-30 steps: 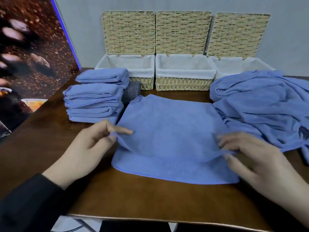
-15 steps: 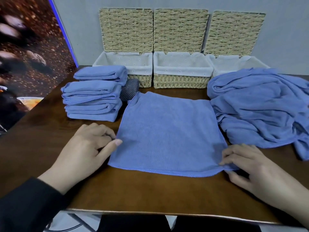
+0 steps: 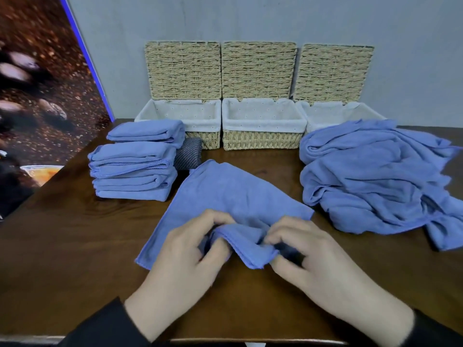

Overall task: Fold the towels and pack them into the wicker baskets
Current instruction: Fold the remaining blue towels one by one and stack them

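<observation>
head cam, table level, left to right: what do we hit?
Stack of folded towels → dark striped cloth → towel being folded, pinched by left hand then right hand → heap of unfolded towels.

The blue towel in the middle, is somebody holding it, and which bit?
Yes. Both hands, left hand and right hand, pinch the blue towel by its bunched near edge, fingers curled round the fold.
</observation>
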The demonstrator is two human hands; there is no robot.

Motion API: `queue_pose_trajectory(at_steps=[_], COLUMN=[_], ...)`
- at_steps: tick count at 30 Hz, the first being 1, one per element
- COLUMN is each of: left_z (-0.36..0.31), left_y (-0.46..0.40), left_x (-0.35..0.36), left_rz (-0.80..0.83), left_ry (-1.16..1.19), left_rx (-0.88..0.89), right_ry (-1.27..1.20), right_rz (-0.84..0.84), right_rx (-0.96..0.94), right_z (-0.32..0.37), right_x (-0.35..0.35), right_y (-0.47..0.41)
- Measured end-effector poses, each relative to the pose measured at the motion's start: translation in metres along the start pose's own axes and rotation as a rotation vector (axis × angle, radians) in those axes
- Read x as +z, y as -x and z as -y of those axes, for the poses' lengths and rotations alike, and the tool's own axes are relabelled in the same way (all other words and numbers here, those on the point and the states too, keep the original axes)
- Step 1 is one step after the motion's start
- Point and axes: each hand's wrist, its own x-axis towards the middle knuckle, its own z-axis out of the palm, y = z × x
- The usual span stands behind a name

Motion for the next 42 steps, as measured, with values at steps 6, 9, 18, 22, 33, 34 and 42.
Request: queue_pose_trajectory(at_steps=[6, 9, 18, 22, 33, 34, 42], left_z=[0.003, -0.007, -0.026, -0.008, 0.002, 0.000, 0.005], left_y=[-0.007, -0.011, -0.033, -0.040, -0.047, -0.047, -0.065], left_x=[-0.006, -0.009, -0.039, -0.044, -0.049, -0.051, -0.100], left_rz=[0.195, 0.159, -0.299, -0.379, -0.653, -0.655, -0.808], left_ry=[-0.290, -0.308, 0.003, 0.076, 0.392, 0.374, 0.335], left_rx=[0.250, 0.298, -0.035, -0.160, -0.228, -0.198, -0.079], right_ry=[-0.043, -0.062, 0.132, 0.019, 0.324, 0.359, 0.687], right_rz=[-0.019, -0.037, -0.005, -0.032, 0.149, 0.156, 0.030], right_rx=[0.045, 0.044, 0.095, 0.190, 0.036, 0.061, 0.225], right_z=[-0.002, -0.001, -0.023, -0.029, -0.037, -0.040, -0.033], right_x=[0.022, 0.015, -0.011, -0.020, -0.033, -0.032, -0.076], right_y=[-0.007, -0.009, -0.010, -0.008, -0.010, -0.012, -0.016])
